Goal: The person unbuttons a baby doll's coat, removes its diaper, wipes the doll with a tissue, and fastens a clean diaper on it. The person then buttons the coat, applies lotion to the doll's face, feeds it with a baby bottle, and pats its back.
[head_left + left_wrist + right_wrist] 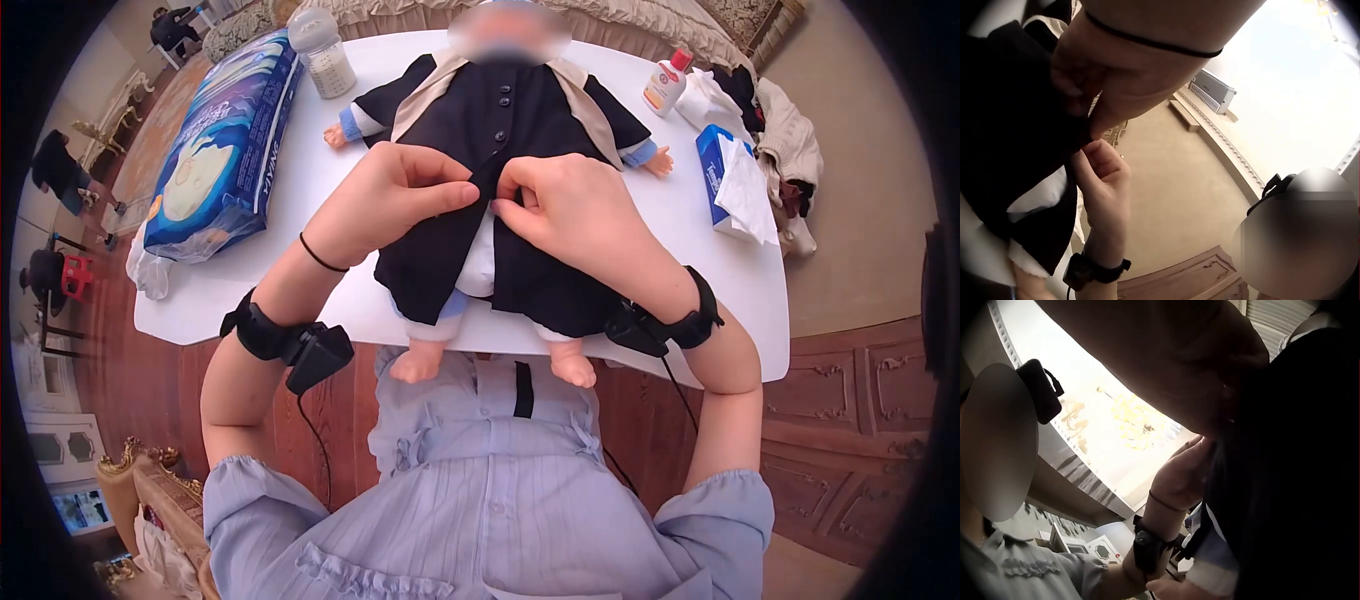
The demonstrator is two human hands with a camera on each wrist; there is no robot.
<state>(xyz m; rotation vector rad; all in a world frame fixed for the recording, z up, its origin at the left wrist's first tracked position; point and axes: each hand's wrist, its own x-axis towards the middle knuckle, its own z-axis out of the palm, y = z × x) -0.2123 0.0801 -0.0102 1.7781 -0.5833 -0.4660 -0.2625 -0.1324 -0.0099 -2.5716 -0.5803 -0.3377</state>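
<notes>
and here's the black cloth coat with round dark buttons and beige side panels point(545, 112), lying on the doll's body, front side up, its upper front closed and its lower front parted. right below the buttons, the left hand point(385, 195) has the front edge between thumb and index, those fingers brought together on the black cloth. close across the parting comes the right hand point(575, 200), fingers curled in, thumb and forefinger nipping the cloth just beside the left thumb; exactly how much they hold is hidden. the left-wrist view, too, shows both hands meeting at that dark edge.

under the coat, white cloth point(481, 262) peeks through the gap! the pale plastic baby doll point(418, 362) lies on its back, arms out, feet toward the person, face blurred. beneath it all, the smooth white bench point(740, 290).

out to the left, a big shiny blue plastic pack point(215, 150), and near its far end a clear feeding bottle with pale contents point(328, 68). over on the right, a small white bottle with a red cap point(662, 88), then a blue cardboard tissue box point(712, 175), white tissue spilling out. past that, cream knitted cloth point(792, 135) beside the bench edge.
</notes>
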